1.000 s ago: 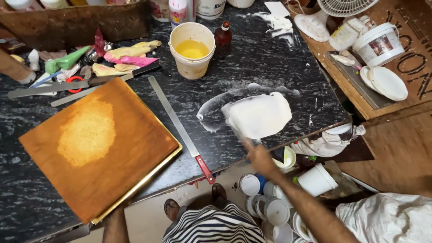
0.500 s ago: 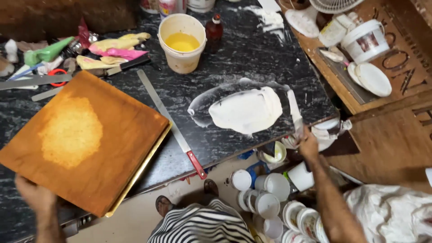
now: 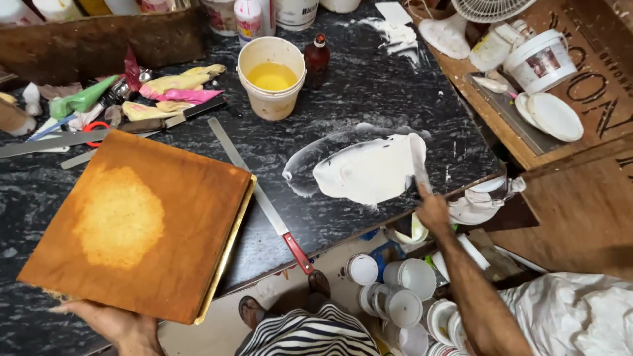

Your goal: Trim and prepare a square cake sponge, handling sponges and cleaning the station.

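Black marble with white veining (image 3: 79, 191) forms the worktop, crowded along its far edge. Near the right front edge a white mass of cream (image 3: 369, 173) is spread on the stone; it looks soft, sticky and shapeless, so it could only be scraped or lifted on a blade, not gripped. A palette knife (image 3: 418, 161) is held against its right side by the right hand (image 3: 434, 212), which is closed round the handle.

At the left front a large square sponge cake (image 3: 135, 221), browned on top with a paler patch, sits on a gold-edged board (image 3: 231, 254). It is judged light but fragile and crumbly, best taken by the board from beneath. The left hand (image 3: 115, 323) supports the near edge from below; how far its fingers are curled cannot be told.

Between cake and cream lies a long red-handled spatula (image 3: 264, 198), which would stand in the way of sliding either across. Beyond are a bucket of yellow liquid (image 3: 271, 77), a small brown bottle (image 3: 316, 59), coloured piping bags (image 3: 175, 92) and scissors (image 3: 99, 126). Stacked white tubs (image 3: 395, 296) are seen below the table edge.
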